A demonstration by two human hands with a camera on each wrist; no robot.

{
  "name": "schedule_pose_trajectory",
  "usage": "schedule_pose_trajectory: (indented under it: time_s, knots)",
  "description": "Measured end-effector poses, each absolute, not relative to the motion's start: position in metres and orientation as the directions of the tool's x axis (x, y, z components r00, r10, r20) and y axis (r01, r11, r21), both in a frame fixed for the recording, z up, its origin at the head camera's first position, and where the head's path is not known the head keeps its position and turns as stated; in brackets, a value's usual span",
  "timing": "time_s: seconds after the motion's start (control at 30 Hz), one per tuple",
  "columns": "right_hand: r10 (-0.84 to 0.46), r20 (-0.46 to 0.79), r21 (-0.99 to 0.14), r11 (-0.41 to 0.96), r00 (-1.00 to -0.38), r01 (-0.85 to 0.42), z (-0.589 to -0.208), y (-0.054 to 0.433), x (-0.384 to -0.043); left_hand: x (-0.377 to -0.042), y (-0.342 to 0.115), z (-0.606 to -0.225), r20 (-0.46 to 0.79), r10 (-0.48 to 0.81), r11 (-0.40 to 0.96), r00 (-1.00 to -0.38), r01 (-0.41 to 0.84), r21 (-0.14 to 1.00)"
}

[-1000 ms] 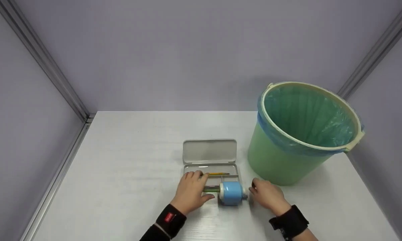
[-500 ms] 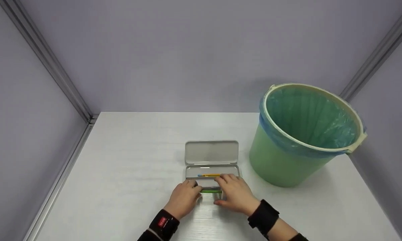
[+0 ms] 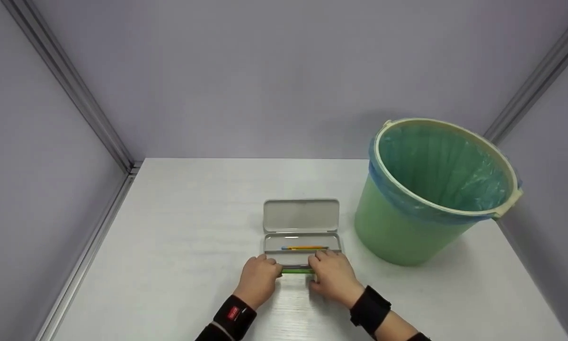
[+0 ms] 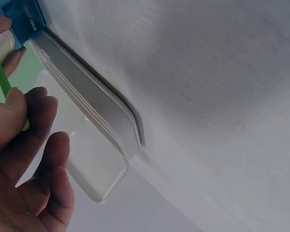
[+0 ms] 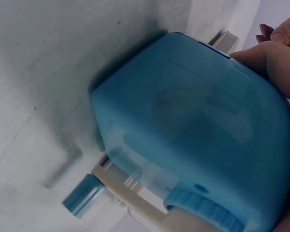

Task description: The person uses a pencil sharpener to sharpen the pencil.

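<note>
My left hand [image 3: 258,280] pinches a green pencil [image 3: 297,271] between thumb and fingers. In the left wrist view, the pencil's far end goes into the pale front of a blue pencil sharpener [image 4: 29,21]. My right hand [image 3: 335,277] holds that sharpener and hides it in the head view. The right wrist view has the sharpener's blue body [image 5: 193,121] up close, with its crank handle [image 5: 84,195] untouched. Just behind both hands lies an open grey pencil case [image 3: 301,216], lid raised. A yellow pencil [image 3: 307,247] lies in its rear compartment.
A large green bin [image 3: 393,227] with a bag liner stands to the right of the case. White table surface [image 3: 194,213] extends to the left. Grey panels [image 3: 265,85] enclose the back and sides.
My right hand has moved left from beside the crank onto the sharpener, covering it. The left hand has shifted slightly and keeps the green pencil.
</note>
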State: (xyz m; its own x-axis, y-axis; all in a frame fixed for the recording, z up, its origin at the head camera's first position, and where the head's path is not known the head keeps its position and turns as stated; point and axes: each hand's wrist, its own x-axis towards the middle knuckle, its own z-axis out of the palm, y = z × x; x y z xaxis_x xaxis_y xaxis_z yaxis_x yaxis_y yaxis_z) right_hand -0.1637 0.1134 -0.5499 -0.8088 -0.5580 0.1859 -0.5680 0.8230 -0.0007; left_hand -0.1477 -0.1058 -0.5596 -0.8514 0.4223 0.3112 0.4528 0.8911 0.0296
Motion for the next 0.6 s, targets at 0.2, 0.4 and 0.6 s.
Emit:
schedule_pose_trajectory:
  time_s: [0.2, 0.4, 0.6]
  knots:
    - [-0.558, 0.174, -0.015, 0.822, -0.811, -0.569, -0.55, 0.113, -0.164, -0.147, -0.113, -0.564, 0.335, 0.399, 0.893, -0.853, 0.444, 0.067]
    - [-0.562, 0.171, -0.032, 0.818, -0.809, -0.575, -0.55, 0.111, -0.165, -0.145, -0.12, -0.566, 0.353, 0.387, 0.892, -0.852, 0.443, 0.089]
    - [-0.57, 0.188, -0.019, 0.812, -0.8, -0.583, -0.551, 0.109, -0.166, -0.144, -0.124, -0.565, 0.348, 0.374, 0.897, -0.86, 0.431, 0.1]
